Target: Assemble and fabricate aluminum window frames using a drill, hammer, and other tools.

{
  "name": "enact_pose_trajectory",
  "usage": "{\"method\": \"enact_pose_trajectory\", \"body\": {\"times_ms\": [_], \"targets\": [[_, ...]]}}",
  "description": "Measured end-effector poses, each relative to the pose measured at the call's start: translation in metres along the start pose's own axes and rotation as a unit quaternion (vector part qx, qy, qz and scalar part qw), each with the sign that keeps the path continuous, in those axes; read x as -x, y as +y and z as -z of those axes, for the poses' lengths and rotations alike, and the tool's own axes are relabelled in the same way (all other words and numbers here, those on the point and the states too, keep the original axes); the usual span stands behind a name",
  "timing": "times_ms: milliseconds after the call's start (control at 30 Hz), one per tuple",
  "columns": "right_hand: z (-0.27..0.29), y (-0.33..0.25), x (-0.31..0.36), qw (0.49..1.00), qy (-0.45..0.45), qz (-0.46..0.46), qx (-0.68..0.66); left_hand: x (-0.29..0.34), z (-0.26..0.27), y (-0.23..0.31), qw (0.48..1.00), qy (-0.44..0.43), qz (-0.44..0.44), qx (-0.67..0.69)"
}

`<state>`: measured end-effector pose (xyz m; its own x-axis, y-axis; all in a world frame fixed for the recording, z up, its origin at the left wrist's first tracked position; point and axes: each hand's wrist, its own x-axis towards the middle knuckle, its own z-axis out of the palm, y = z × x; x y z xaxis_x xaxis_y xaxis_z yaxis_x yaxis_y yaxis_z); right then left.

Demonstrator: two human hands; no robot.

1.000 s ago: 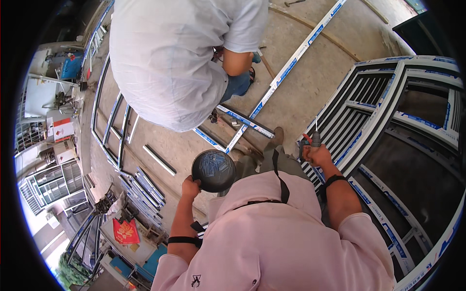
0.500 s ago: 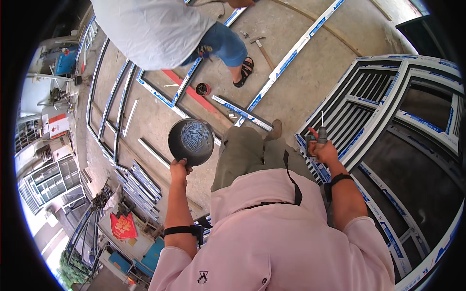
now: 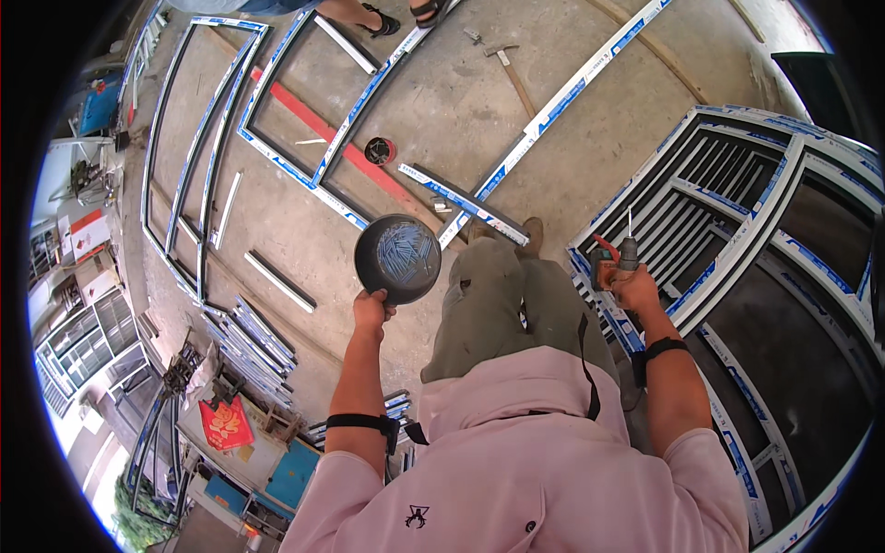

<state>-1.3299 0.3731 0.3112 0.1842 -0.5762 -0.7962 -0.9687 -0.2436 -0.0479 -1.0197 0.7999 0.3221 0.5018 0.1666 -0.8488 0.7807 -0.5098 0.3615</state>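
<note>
My left hand (image 3: 371, 311) grips the near rim of a round dark bowl (image 3: 371, 267), with fingers curled at its edge. Inside lies a heap of long, thin, silvery-blue screws (image 3: 406, 252). Closed around the handle of a red and dark power drill (image 3: 628, 251) is my right hand (image 3: 638, 289). A slim bit points away from me at the drill's front. The bowl hangs over the floor to the left of my legs, and the drill is beside stacked window frames (image 3: 791, 175) on the right.
White and blue-taped frame bars (image 3: 544, 118) lie across the concrete floor. Ahead are a red beam (image 3: 313, 123), a small round tin (image 3: 379, 151) and a hammer (image 3: 512, 74). Cut profiles (image 3: 249, 346) are piled left. A co-worker's sandalled foot (image 3: 430, 13) shows at the top.
The bowl and my left hand have shifted right and slightly lower in view. The co-worker has moved up, mostly out of the picture. Both hands keep their hold.
</note>
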Motion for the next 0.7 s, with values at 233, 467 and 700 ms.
{"method": "enact_pose_trajectory", "body": {"times_ms": [233, 467, 700], "targets": [[-0.007, -0.023, -0.039, 0.998, 0.057, 0.009, -0.017, -0.056, -0.001, 0.007, 0.998, -0.03, 0.009, -0.045], [-0.013, -0.035, -0.116, 0.994, 0.059, 0.073, -0.047, -0.108, -0.009, 0.022, 0.996, -0.012, -0.008, -0.087], [-0.007, -0.048, -0.166, 0.992, 0.058, 0.048, -0.102, -0.143, -0.037, 0.029, 0.996, 0.013, 0.002, -0.087]]}}
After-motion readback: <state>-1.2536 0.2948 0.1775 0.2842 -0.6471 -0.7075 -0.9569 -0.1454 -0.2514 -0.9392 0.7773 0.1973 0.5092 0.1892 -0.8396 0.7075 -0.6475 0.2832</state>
